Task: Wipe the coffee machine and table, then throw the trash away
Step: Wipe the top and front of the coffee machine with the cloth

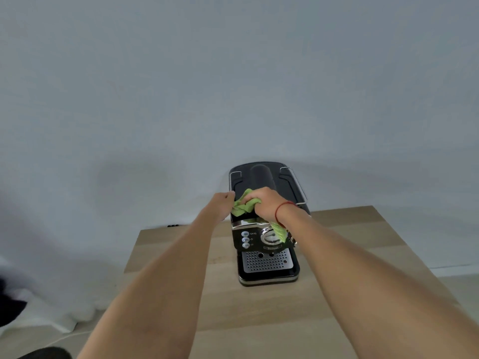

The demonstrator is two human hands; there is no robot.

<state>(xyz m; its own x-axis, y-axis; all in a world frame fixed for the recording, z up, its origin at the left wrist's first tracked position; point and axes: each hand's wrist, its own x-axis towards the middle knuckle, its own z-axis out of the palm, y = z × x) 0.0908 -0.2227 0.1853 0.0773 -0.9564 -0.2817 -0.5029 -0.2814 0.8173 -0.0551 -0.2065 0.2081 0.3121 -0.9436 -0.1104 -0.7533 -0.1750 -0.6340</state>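
Observation:
A black and chrome coffee machine (267, 257) stands at the far side of a light wooden table (181, 294), against the wall. A green cloth (245, 204) lies bunched on the machine's top, with one end hanging down over the front panel. My right hand (267, 203) is closed on the cloth on top of the machine. My left hand (223, 203) rests against the machine's upper left edge, its fingers touching the cloth; whether it grips the cloth is unclear.
A pale grey wall rises right behind the machine. A dark object (10, 307) and white fabric (59, 304) lie on the floor at the left. A small dark item (173, 225) sits behind the table's far left corner.

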